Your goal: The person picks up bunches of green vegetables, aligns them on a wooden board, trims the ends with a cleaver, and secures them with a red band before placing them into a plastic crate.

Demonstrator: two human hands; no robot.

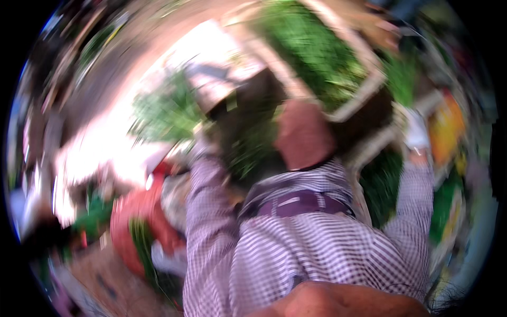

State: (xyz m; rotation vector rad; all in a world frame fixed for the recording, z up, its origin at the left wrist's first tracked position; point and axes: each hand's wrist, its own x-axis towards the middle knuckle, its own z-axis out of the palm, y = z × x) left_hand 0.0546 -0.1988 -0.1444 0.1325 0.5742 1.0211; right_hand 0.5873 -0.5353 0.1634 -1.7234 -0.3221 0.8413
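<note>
My left arm reaches forward in a checked sleeve. My left hand point(199, 136), blurred, is closed at the base of a bushy bunch of leafy greens point(161, 108), which fans out to the left. Out to the right is my right hand point(416, 132), washed out by bright light, with its fingers smeared. A tuft of long green stalks point(401, 79) stands directly beyond it; whether the hand grips them cannot be made out. Between my arms, at the front, a pale-rimmed crate point(377, 79) holds a thick heap of green leaves point(311, 47).
A pale box point(232, 79) stands beyond my left hand. Left of my body lie a red-orange sack point(140, 222) and some long green stalks point(141, 248). A yellow-orange package point(448, 121) is beside my right hand. Dark greens point(383, 179) lie inside my right forearm.
</note>
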